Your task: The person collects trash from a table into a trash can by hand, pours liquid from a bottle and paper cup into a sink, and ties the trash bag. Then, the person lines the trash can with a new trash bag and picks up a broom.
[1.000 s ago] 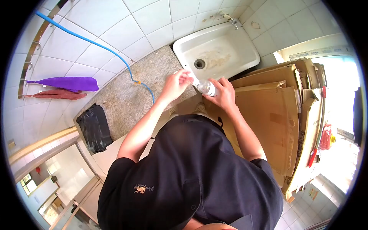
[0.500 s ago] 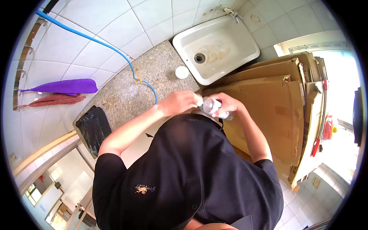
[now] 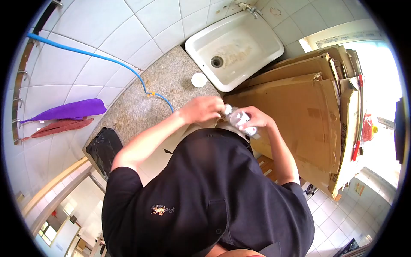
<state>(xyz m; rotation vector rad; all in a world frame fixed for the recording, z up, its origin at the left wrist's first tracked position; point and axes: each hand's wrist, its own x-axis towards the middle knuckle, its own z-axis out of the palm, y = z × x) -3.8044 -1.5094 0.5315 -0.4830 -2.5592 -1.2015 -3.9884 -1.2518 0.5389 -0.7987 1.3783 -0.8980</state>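
My right hand (image 3: 258, 118) is wrapped round a clear plastic bottle (image 3: 236, 116) with white parts on it, held tilted in front of my waist. The bottle's white cap (image 3: 228, 109) points up and to the left. My left hand (image 3: 204, 109) is closed at that end, its fingertips pinched at the cap. Fingers cover part of the bottle, so its label cannot be read. Beyond my left hand, a round white lid-like disc (image 3: 198, 80) lies on the speckled stone counter (image 3: 171, 68).
A white sink (image 3: 239, 51) with a tap (image 3: 249, 9) stands ahead. Flattened cardboard boxes (image 3: 295, 115) lean at the right. A blue hose (image 3: 115, 61) crosses the counter. Purple cloth (image 3: 70, 110) hangs at the left above a black plastic bag (image 3: 104, 147).
My view has shifted slightly. The white cap shows more clearly beside my left fingertips, and the left hand has turned a little. My right hand keeps its hold on the bottle.
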